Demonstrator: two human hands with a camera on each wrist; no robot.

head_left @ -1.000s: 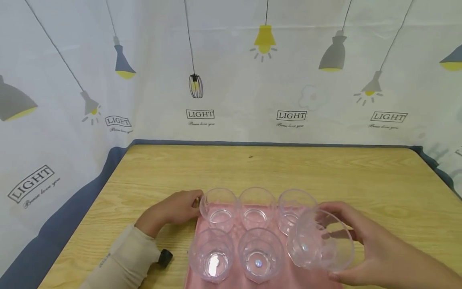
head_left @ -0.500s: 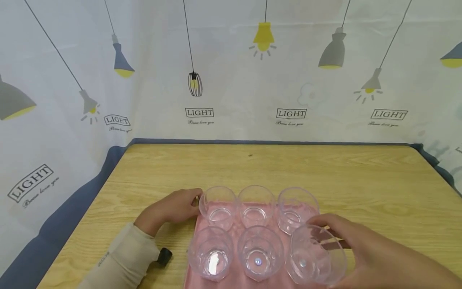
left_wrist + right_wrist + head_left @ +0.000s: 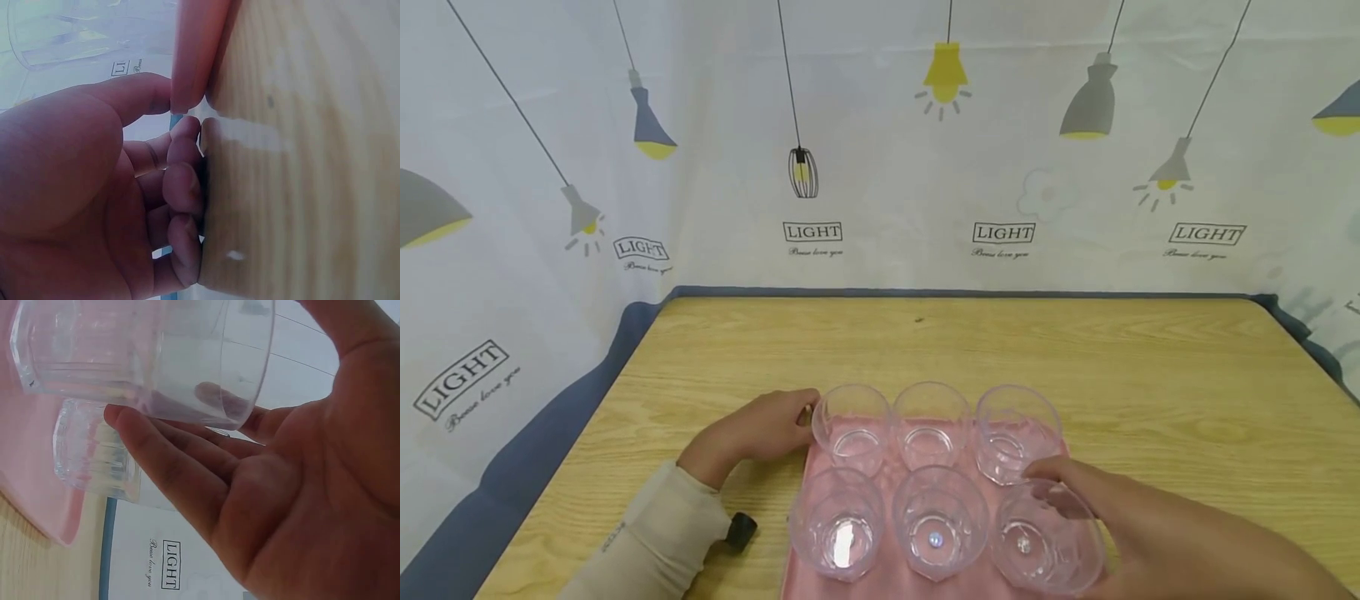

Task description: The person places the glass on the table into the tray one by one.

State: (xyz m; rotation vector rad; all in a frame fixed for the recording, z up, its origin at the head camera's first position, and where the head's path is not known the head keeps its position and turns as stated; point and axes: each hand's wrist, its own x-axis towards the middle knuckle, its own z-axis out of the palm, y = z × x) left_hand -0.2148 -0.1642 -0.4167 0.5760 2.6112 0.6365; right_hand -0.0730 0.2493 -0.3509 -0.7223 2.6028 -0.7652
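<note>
A pink tray (image 3: 887,500) bears several clear plastic cups in two rows. My right hand (image 3: 1120,508) grips the near-right cup (image 3: 1047,542) around its right side, and this cup tilts slightly toward the hand. In the right wrist view, fingers (image 3: 181,462) lie along the wall of the held cup (image 3: 150,362). My left hand (image 3: 763,425) is at the tray's far-left corner, beside the far-left cup (image 3: 852,429). In the left wrist view, its thumb touches the tray edge (image 3: 199,56) and its curled fingers (image 3: 182,187) lie low against the table.
The wooden table (image 3: 850,342) extends behind and to both sides of the tray. A small black object (image 3: 741,532) is at the left sleeve's cuff. A white curtain (image 3: 880,167) printed with lamps hangs beyond the table's back edge.
My right hand has brought the near-right cup left and down onto the tray, into line with the front row, and its tilt has lessened. The left hand has stayed at the tray corner.
</note>
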